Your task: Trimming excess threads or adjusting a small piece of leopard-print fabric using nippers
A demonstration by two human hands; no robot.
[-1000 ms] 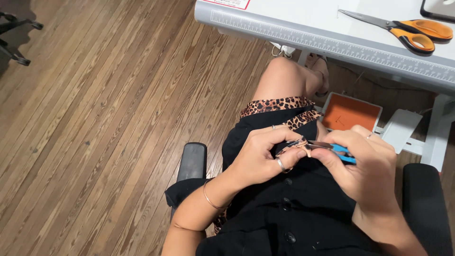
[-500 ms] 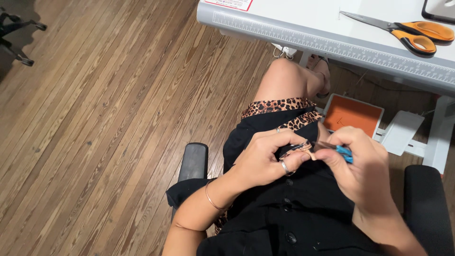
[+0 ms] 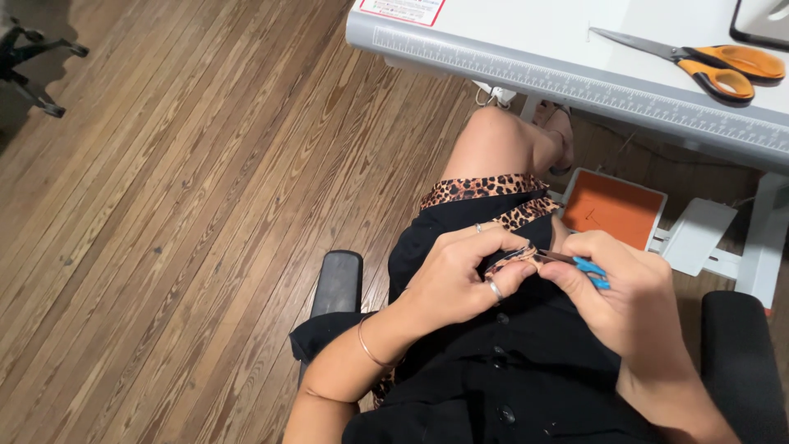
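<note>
While you sit with the work in your lap, your left hand (image 3: 450, 284) has its fingers (image 3: 493, 251) curled shut around a narrow strip of leopard-print fabric (image 3: 509, 257), held just above the black garment (image 3: 509, 362) that covers your thighs. Your right hand (image 3: 633, 300) is closed on a small blue-handled tool (image 3: 588, 269), its thin metal end touching the strip right where your left thumb pins it. To do this well, I'd judge you should keep the strip taut between thumb and forefinger, work the tip in short, shallow moves, and aim it away from your left fingertips and from the black cloth underneath. Steady your wrists against your lap so the point does not skid. Much is hidden: your hands cover most of the strip, so you cannot tell how long it is or whether it joins the leopard-print hem (image 3: 485, 189) near your knee. The tool's working end is too small to make out, so its kind is uncertain. On the tabletop (image 3: 526, 41) the orange-handled scissors (image 3: 707, 64) lie well apart from you, and a dark object at the far corner is cut off.
</note>
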